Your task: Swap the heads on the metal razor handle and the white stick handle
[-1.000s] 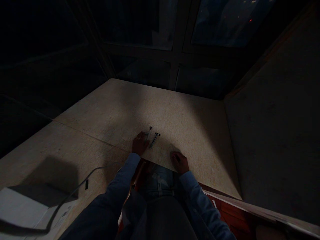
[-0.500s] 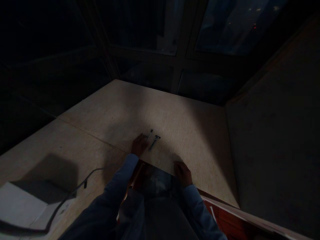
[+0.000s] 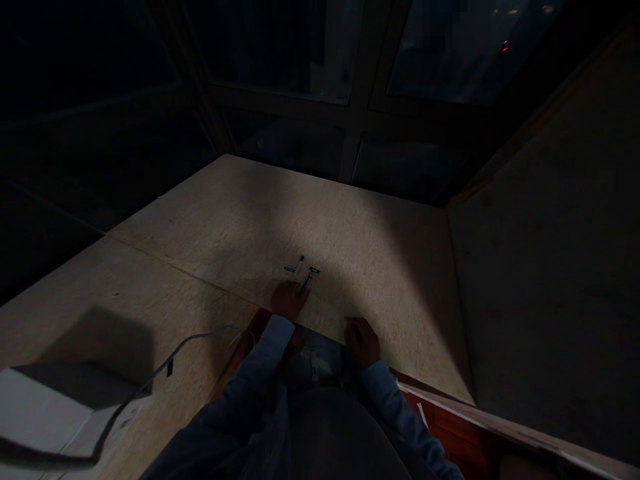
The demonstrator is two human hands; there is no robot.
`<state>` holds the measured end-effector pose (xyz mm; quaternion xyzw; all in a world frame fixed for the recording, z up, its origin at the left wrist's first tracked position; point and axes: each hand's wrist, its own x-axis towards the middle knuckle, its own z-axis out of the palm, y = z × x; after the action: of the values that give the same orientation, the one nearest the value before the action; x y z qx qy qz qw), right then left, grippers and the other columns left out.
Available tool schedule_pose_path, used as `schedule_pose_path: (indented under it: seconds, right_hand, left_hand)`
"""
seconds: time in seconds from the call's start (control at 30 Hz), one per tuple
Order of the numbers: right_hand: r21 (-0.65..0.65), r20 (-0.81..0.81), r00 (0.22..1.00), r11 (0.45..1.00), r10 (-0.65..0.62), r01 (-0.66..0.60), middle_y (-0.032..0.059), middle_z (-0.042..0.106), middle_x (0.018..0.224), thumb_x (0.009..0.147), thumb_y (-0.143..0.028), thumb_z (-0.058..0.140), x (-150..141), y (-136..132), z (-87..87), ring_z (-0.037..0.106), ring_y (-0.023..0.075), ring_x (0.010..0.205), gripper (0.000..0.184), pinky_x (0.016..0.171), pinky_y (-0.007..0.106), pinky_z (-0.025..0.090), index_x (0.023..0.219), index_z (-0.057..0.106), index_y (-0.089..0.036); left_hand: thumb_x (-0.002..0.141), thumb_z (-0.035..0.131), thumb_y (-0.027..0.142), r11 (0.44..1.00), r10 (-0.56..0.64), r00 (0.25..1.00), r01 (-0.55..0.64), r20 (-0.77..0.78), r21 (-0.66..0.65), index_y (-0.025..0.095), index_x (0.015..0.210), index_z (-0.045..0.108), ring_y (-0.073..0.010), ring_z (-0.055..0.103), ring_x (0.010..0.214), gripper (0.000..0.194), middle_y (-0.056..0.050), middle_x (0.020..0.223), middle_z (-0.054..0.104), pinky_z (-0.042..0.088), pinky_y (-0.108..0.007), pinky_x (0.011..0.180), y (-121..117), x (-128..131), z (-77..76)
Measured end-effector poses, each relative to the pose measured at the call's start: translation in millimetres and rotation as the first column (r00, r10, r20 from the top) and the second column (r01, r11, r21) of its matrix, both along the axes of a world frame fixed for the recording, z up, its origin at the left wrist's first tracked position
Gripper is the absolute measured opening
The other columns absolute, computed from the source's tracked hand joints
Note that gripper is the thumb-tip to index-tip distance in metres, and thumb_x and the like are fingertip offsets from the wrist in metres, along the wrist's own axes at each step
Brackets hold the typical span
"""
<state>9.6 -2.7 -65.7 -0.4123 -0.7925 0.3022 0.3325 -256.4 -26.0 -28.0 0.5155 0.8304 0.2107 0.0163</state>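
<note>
The scene is very dim. My left hand [image 3: 289, 299] rests near the front edge of a pale board [image 3: 350, 233], its fingers at the lower end of a small dark tool [image 3: 307, 279]. A second thin tool [image 3: 297, 267] lies just to the left of it, free of my hand. Whether my left fingers grip the tool is too dark to make out. My right hand [image 3: 363, 341] lies curled at the board's front edge, fingers bent over it.
A second board [image 3: 115, 293] lies to the left, with a dark cable [image 3: 165, 360] running across it to a white box [image 3: 40, 413]. A dark panel [image 3: 550, 280] rises on the right. Dark window frames [image 3: 350, 127] stand behind. Red-brown wood [image 3: 450, 420] shows below the board.
My left hand has shifted right, from beside the thin tool to the lower end of the darker tool. My right hand has slid slightly back along the board's edge.
</note>
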Motion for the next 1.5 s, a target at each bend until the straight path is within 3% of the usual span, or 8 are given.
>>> schedule_pose_path:
  seconds: [0.2, 0.37, 0.83, 1.0, 1.17, 1.23, 1.4, 1.5]
  right_hand:
    - [0.022, 0.016, 1.000, 1.000, 0.000, -0.001, 0.0103, 0.071, 0.096, 0.093, -0.028, 0.046, -3, -1, 1.2, 0.067, 0.0230, 0.089, 0.027, 0.081, 0.037, 0.057, 0.104, 0.070, -0.020]
    - [0.019, 0.014, 1.000, 1.000, 0.001, -0.001, 0.0107, 0.071, 0.096, 0.092, -0.027, 0.047, -4, -1, 3.0, 0.067, 0.0231, 0.089, 0.028, 0.080, 0.037, 0.056, 0.105, 0.070, -0.020]
    - [0.006, -0.008, 1.000, 1.000, 0.020, -0.020, 0.0114, 0.070, 0.096, 0.092, -0.028, 0.045, -4, -1, 4.3, 0.067, 0.0241, 0.089, 0.029, 0.081, 0.038, 0.056, 0.104, 0.070, -0.019]
    - [-0.018, -0.032, 0.996, 0.997, 0.080, -0.081, 0.0114, 0.072, 0.095, 0.092, -0.030, 0.047, -2, 3, 11.8, 0.068, 0.0234, 0.090, 0.030, 0.080, 0.037, 0.057, 0.104, 0.072, -0.019]
    - [-0.127, -0.067, 0.988, 0.980, 0.142, -0.150, 0.0090, 0.075, 0.098, 0.093, -0.037, 0.050, 24, 24, 24.4, 0.071, 0.0229, 0.090, 0.030, 0.082, 0.036, 0.058, 0.099, 0.075, -0.023]
    - [-0.161, -0.080, 0.994, 0.983, 0.071, -0.084, 0.0091, 0.076, 0.098, 0.093, -0.042, 0.052, 49, 38, 26.3, 0.071, 0.0242, 0.090, 0.032, 0.083, 0.038, 0.057, 0.097, 0.076, -0.023]
    - [-0.179, -0.142, 0.948, 0.950, -0.284, 0.257, 0.0101, 0.077, 0.086, 0.082, -0.060, 0.059, 125, 68, 17.9, 0.071, 0.0261, 0.081, 0.046, 0.075, 0.037, 0.057, 0.084, 0.077, -0.018]
    - [-0.164, -0.165, 0.898, 0.909, -0.408, 0.383, 0.0116, 0.075, 0.077, 0.087, -0.066, 0.048, 149, 77, 7.8, 0.069, 0.0242, 0.068, 0.058, 0.064, 0.037, 0.056, 0.085, 0.074, -0.014]
  left_hand:
    - [0.088, 0.053, 0.041, 0.996, 0.033, 0.999, -0.033, -0.006, -0.086, 0.021, 0.071, 0.071, -0.0269, 0.065, 0.088, 0.031, -0.011, 0.082, 0.071, 0.050, -0.038, 0.075, 5, 0, 4.5]
    - [0.085, 0.054, 0.041, 0.991, 0.055, 0.998, -0.056, -0.011, -0.118, 0.021, 0.065, 0.068, -0.0249, 0.065, 0.080, 0.031, -0.010, 0.078, 0.069, 0.048, -0.034, 0.068, 6, 1, 8.9]
    - [0.091, 0.050, 0.044, 0.989, 0.092, 0.996, -0.090, 0.012, -0.113, 0.020, 0.070, 0.066, -0.0256, 0.065, 0.087, 0.035, -0.010, 0.082, 0.069, 0.047, -0.034, 0.071, 3, 15, 26.1]
    - [0.095, 0.044, 0.037, 0.997, -0.070, 0.993, 0.072, 0.095, -0.023, 0.020, 0.074, 0.064, -0.0221, 0.063, 0.088, 0.034, -0.009, 0.082, 0.067, 0.046, -0.033, 0.077, 0, 40, 28.5]
    - [0.090, 0.056, 0.033, 0.959, -0.258, 0.950, 0.274, 0.175, -0.072, 0.021, 0.069, 0.064, -0.0161, 0.063, 0.076, 0.026, -0.004, 0.075, 0.067, 0.045, -0.028, 0.072, 3, 76, 17.7]
    - [0.090, 0.057, 0.033, 0.946, -0.292, 0.938, 0.312, 0.185, -0.089, 0.021, 0.068, 0.064, -0.0153, 0.063, 0.076, 0.026, -0.003, 0.075, 0.068, 0.045, -0.027, 0.071, 5, 86, 13.4]
    - [0.093, 0.051, 0.034, 0.953, -0.258, 0.952, 0.278, 0.165, -0.117, 0.020, 0.071, 0.065, -0.0169, 0.064, 0.083, 0.030, -0.005, 0.081, 0.070, 0.043, -0.028, 0.074, 15, 96, 6.1]
    - [0.094, 0.048, 0.035, 0.964, -0.206, 0.968, 0.226, 0.145, -0.137, 0.019, 0.073, 0.066, -0.0179, 0.064, 0.083, 0.031, -0.006, 0.082, 0.070, 0.041, -0.029, 0.072, 21, 98, 2.4]
